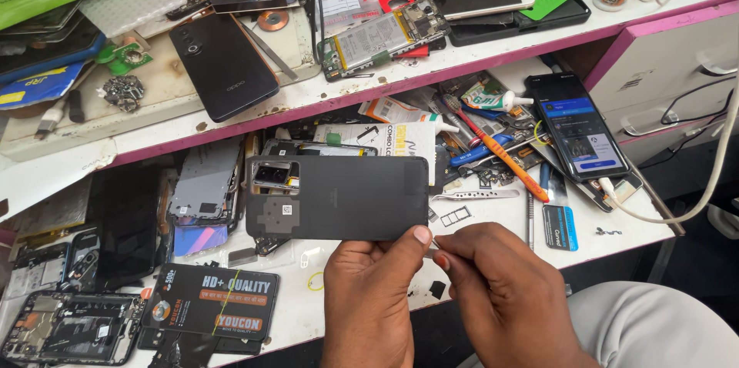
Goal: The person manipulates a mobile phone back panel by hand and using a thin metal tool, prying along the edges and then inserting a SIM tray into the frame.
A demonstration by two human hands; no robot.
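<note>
My left hand (368,291) holds a dark grey phone back cover (339,197) by its lower right edge, inner side facing me, with a camera cut-out at its upper left. My right hand (500,291) sits just right of it, fingers pinched on a small thin metal tool (433,243) whose tip touches the cover's lower right corner. Both hands hover above the front of a cluttered white workbench (493,218).
An opened phone (381,37) and a black phone (223,64) lie on the upper shelf. A lit phone (577,125) on a white cable rests at right. An orange-handled screwdriver (504,156), tweezers (473,195), phone frames (69,326) and a black box (212,302) crowd the bench.
</note>
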